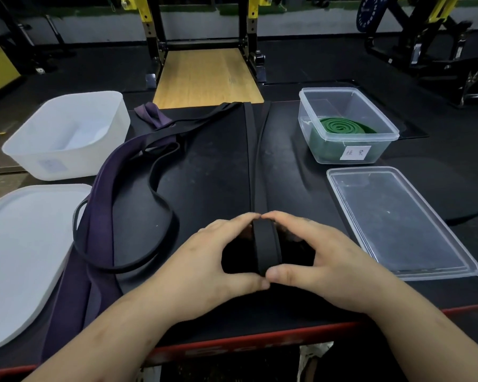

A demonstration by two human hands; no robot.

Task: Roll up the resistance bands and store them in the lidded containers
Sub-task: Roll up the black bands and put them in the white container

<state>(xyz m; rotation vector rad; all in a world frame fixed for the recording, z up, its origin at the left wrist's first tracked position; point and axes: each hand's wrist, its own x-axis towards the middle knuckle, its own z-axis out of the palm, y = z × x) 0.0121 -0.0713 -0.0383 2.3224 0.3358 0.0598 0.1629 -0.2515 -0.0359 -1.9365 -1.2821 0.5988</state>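
So the black band roll (pixel 266 248) sits upright on edge near the front middle of the black table (pixel 213 188), and both hands are clamped round it. Left hand (pixel 218 260) cups it from the left, right hand (pixel 315 257) from the right, thumbs meeting at the near side and fingertips (pixel 253 216) meeting over the top. Snug two-handed hold, no gap to speak of.

The unrolled part of that same band (pixel 253 150) runs straight away from the roll as two strips lying close together, up to the far edge of the table.

Off to the left there's a wide purple band (pixel 102 194) draped loose, running down over the front edge, with a thinner black band (pixel 160 199) looped across it. Bit of a tangle tbh.

Far right is a clear container (pixel 348 125), lid off, with a green band (pixel 342 129) coiled inside and a small handwritten label on its front. Its clear lid (pixel 398 221) lies flat just in front of it.

On the left, a white container (pixel 66 136) stands open, and the white lid (pixel 20 257) lies flat nearer me, touching the purple band.
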